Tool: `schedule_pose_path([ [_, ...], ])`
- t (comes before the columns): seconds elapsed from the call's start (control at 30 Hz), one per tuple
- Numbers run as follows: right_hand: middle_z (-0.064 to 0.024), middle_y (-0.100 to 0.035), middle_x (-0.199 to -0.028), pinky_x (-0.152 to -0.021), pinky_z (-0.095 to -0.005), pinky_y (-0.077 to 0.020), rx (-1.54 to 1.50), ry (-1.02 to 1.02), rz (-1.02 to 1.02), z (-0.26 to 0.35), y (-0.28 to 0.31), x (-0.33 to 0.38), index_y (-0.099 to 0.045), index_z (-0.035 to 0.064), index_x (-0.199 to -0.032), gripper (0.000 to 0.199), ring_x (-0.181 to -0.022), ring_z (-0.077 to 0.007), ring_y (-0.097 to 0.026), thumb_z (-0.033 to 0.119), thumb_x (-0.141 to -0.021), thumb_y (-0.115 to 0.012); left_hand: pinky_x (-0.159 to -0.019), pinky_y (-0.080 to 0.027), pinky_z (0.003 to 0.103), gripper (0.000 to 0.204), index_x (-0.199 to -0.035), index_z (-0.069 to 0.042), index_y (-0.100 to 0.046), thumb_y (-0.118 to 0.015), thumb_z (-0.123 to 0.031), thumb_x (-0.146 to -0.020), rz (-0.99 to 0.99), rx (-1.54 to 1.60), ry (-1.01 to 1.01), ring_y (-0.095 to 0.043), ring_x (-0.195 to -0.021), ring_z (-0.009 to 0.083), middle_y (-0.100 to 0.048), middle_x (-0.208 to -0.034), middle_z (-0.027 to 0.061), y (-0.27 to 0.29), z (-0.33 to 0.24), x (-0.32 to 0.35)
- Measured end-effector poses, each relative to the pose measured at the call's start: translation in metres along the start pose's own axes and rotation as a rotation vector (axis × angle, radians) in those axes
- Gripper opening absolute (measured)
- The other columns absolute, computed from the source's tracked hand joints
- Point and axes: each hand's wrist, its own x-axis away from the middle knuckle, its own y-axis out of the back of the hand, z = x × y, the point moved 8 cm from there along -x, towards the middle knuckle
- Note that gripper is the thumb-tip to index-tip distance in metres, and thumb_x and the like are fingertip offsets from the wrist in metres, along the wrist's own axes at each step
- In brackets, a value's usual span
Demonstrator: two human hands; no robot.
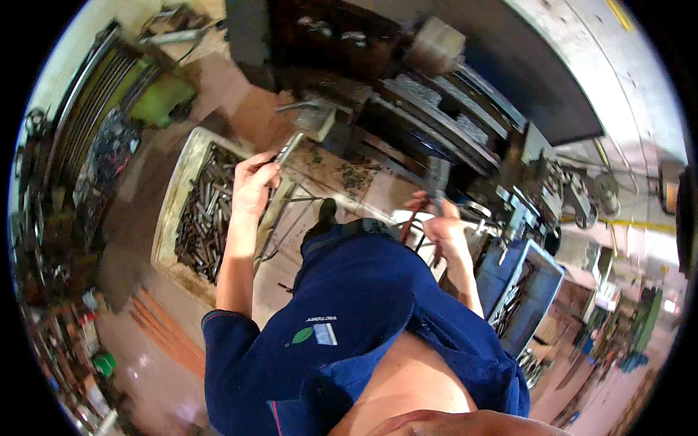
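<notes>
A: Landmark for the entry, please. What did I have on my remote feed?
B: I took the pale crate [177, 218], one, off-white walls, filled with loose dark metal pieces [206, 225].

A: Left hand?
B: One left hand [256, 182], over the crate's right rim, near its far end. Its fingers were closed in a pinch on a bright metal rod [289, 149], which slanted up and away, out past the right side of the crate.

A: Right hand?
B: One right hand [443, 221], well apart from the crate, to its right. The fingers were curled; a red-handled item [408, 227] showed just beside them. Motion blurred the spot, and I could not tell how firmly they were shut or on what.

A: Surroundings?
B: One machine [429, 109], dark, strewn with metal chips, right of the crate and beyond its far end. One small metal block [318, 120], nearer the crate on that same side. One blue bin [536, 309], far to the crate's right, with dark metal lengths inside. Orange-brown strips [167, 330], several, on the floor past the crate's near end. One dark blue shirt [363, 291], worn by the person, right of the crate and nearer the camera.
</notes>
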Motion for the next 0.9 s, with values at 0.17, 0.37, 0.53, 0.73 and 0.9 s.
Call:
schedule_pose_path([
  [0.17,-0.0066,-0.056,-0.091,-0.078,-0.0256,-0.0376,0.306,-0.098,0.207,0.010,-0.030,-0.005,-0.053,-0.0012,-0.106,0.061,-0.084,-0.0169,-0.050,0.027,-0.052,-0.055,-0.053,-0.039,0.020,0.029,-0.098,0.008,-0.060,-0.064,-0.003,-0.071,0.404,-0.203,0.039,-0.048,-0.057,0.0058,-0.058,-0.070,0.0017,-0.140,-0.019,0.000],
  [0.37,-0.0061,-0.054,-0.090,-0.073,-0.0257,-0.0380,0.280,-0.143,0.104,0.007,-0.008,0.016,-0.051,-0.0003,-0.105,0.058,-0.082,-0.0156,-0.049,0.025,-0.053,-0.054,-0.053,-0.038,0.019,0.024,-0.093,0.007,-0.062,-0.062,-0.002,-0.070,0.640,-0.392,0.106,-0.047,-0.058,0.0038,-0.058,-0.069,-0.0003,-0.203,0.000,0.010],
  [0.53,-0.0061,-0.053,-0.087,-0.069,-0.0265,-0.0377,0.354,-0.142,0.013,0.006,0.000,0.028,-0.051,-0.0011,-0.105,0.050,-0.079,-0.0146,-0.048,0.014,-0.058,-0.052,-0.051,-0.034,0.018,0.034,-0.093,0.006,-0.062,-0.070,-0.015,-0.068,0.823,-0.514,0.119,-0.043,-0.060,0.0028,-0.054,-0.073,-0.0021,-0.221,0.026,0.008],
  [0.73,-0.0128,-0.053,-0.070,-0.063,-0.0315,-0.0409,0.246,-0.038,-0.136,0.016,0.002,0.041,-0.052,-0.0043,-0.087,0.036,-0.066,-0.0220,-0.051,0.016,-0.058,-0.056,-0.051,-0.034,0.019,0.030,-0.088,0.004,-0.065,-0.070,-0.016,-0.065,0.966,-0.657,0.107,-0.043,-0.059,0.0031,-0.055,-0.069,-0.0024,-0.247,0.021,0.008],
  [0.9,-0.0170,-0.058,-0.072,-0.063,-0.0350,-0.0433,0.383,-0.072,-0.237,0.009,0.006,0.043,-0.052,-0.0017,-0.086,0.033,-0.069,-0.0293,-0.058,0.015,-0.058,-0.057,-0.050,-0.037,0.019,0.027,-0.091,0.004,-0.064,-0.064,-0.008,-0.067,1.027,-0.604,0.163,-0.044,-0.054,0.0031,-0.056,-0.065,-0.0014,-0.255,0.026,0.008],
])
